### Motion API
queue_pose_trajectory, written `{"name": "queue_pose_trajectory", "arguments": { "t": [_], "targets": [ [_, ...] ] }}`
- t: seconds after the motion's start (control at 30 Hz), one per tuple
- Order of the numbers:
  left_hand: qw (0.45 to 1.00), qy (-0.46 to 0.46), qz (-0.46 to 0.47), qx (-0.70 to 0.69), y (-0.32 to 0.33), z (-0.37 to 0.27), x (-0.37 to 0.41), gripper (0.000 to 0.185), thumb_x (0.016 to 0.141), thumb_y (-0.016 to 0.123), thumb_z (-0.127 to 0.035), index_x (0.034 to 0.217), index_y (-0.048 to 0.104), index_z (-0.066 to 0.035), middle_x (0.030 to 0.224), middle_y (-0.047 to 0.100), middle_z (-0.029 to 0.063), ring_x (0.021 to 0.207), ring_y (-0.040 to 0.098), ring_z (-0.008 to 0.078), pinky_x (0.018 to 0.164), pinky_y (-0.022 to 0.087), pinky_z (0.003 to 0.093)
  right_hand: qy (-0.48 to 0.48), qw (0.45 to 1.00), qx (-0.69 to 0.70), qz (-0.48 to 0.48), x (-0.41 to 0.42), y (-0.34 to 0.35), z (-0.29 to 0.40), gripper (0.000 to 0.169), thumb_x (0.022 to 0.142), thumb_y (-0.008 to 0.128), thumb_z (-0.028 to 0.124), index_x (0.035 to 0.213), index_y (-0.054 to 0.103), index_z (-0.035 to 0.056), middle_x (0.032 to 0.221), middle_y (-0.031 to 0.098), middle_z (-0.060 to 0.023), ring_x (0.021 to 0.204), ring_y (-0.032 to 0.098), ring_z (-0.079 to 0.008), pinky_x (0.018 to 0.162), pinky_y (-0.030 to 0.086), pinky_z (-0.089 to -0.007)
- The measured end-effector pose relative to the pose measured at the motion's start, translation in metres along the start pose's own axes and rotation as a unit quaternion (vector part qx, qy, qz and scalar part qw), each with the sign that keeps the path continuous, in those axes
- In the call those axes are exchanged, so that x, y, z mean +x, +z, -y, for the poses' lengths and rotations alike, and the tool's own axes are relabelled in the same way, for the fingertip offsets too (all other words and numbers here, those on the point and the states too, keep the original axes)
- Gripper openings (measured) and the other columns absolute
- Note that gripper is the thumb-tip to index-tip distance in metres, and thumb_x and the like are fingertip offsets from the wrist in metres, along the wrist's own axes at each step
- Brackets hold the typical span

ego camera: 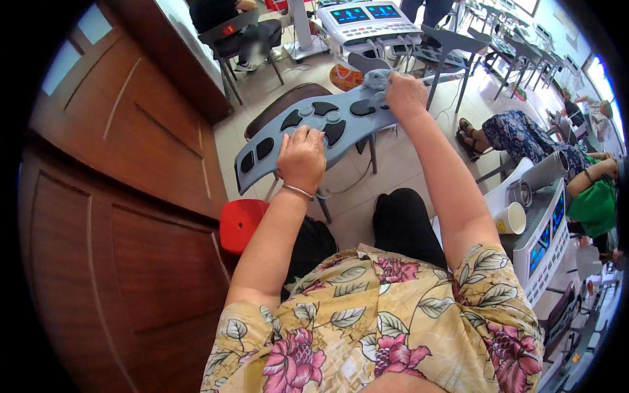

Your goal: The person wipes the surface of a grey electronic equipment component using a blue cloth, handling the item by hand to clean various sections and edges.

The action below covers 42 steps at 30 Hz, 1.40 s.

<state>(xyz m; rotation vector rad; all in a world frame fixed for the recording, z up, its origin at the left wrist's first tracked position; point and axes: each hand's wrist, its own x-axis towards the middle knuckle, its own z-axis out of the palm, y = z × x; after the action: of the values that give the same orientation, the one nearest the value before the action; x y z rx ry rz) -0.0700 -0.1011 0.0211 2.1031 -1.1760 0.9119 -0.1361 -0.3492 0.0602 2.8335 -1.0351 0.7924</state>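
Before me a long, curved grey-blue therapy pad (319, 135) lies tilted over a chair, with black pads (325, 108) set into its top. My left hand (301, 154) rests palm down on the near side of the pad, fingers stretched over its surface, a bangle at the wrist. At the pad's far right end, my right hand (407, 97) clutches a crumpled grey-blue cloth (377, 79) against the top. The fingertips of that hand are partly hidden by the cloth.
A brown chair seat (290, 100) shows behind the pad. A white control unit (368, 24) with lit screens and cables stands ahead. A red stool (241, 226) is by the wooden door (162, 265). At right, a paper cup (511, 218) stands on another unit; a seated person (521, 135) is beyond.
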Motion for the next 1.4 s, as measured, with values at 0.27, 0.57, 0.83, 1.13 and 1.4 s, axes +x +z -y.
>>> {"name": "queue_pose_trajectory", "arguments": {
  "t": [0.27,0.57,0.83,1.13,1.4],
  "targets": [
    [0.999,0.016,0.003,0.027,0.004,0.000,-0.001,0.013,0.087,0.060,-0.019,0.090,0.066,-0.008,0.097,0.066,0.0097,0.087,0.064,0.0292,0.085,0.050,0.0430,-0.060,0.974,0.204,0.082,-0.006,0.010,0.073,0.023,0.079,0.057,0.012,0.101,0.066,0.0107,0.096,0.068,-0.0170,0.094,0.065,-0.0332,0.084,0.049,-0.0442],
    [0.997,0.042,-0.020,0.062,0.007,0.003,-0.003,0.014,0.084,0.061,-0.020,0.090,0.064,-0.007,0.093,0.064,0.0108,0.083,0.062,0.0298,0.085,0.049,0.0456,-0.259,0.913,0.261,0.177,-0.022,-0.011,0.150,0.048,0.078,0.059,0.019,0.125,0.056,0.0285,0.114,0.064,-0.0097,0.107,0.060,-0.0300,0.088,0.049,-0.0427],
    [0.999,0.027,0.004,0.034,0.008,0.005,-0.001,0.013,0.087,0.059,-0.019,0.089,0.064,-0.007,0.095,0.064,0.0090,0.084,0.064,0.0281,0.085,0.049,0.0446,-0.225,0.948,0.007,0.224,0.011,-0.010,0.076,0.044,0.078,0.059,0.017,0.118,0.063,0.0343,0.109,0.066,-0.0075,0.103,0.062,-0.0303,0.082,0.051,-0.0394],
    [0.998,0.033,-0.007,0.055,0.008,0.000,-0.002,0.013,0.086,0.060,-0.020,0.087,0.064,-0.008,0.096,0.064,0.0077,0.088,0.064,0.0256,0.087,0.049,0.0447,0.010,0.999,-0.008,0.038,0.019,-0.010,-0.047,0.025,0.080,0.054,0.016,0.102,0.067,0.0189,0.097,0.069,-0.0111,0.095,0.064,-0.0336,0.081,0.051,-0.0426],
    [0.998,0.031,-0.005,0.059,0.008,0.000,-0.003,0.013,0.087,0.059,-0.019,0.086,0.064,-0.007,0.097,0.065,0.0090,0.088,0.064,0.0268,0.087,0.049,0.0433,0.047,0.996,0.026,0.069,-0.016,-0.025,-0.035,0.030,0.080,0.054,0.015,0.107,0.066,0.0186,0.099,0.069,-0.0126,0.096,0.064,-0.0352,0.084,0.050,-0.0435]
  ]
}}
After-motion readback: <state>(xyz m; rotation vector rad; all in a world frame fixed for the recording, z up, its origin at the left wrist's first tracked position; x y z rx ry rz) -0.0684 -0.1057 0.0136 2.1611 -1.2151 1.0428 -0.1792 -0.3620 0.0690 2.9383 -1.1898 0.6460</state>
